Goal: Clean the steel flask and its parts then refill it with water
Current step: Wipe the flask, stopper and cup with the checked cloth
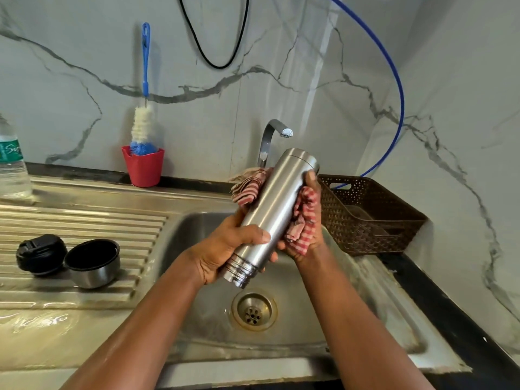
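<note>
We saw the tall cylindrical brushed-steel flask body held in the air above the round steel sink drain. It was tilted, with its open threaded mouth down toward the drain and its closed base raised toward the curved chrome tap behind the drain. The left grip was clenched round the flask just above the threads. The right grip grasped a red-and-white checked cloth and pressed it against the flask's upper side, while a loose fold of the cloth stuck out behind the flask. We judged this to be the wiping step, with the refill not yet begun. The main risk, as we read it, was a slip. The steel looked smooth, the surfaces around the drain shone wet, and the left grip sat at the low end of a long body. A hard rub from the cloth could therefore lever the flask loose and drop it into the steel basin around the drain, denting it. The loose fold could also catch on the tap. Well left of the drain, on the ribbed steel worktop, the black plastic stopper and the black-lined steel cup stood just beside each other. The cup's mouth faced up, so splashes from the basin might land in it.
</note>
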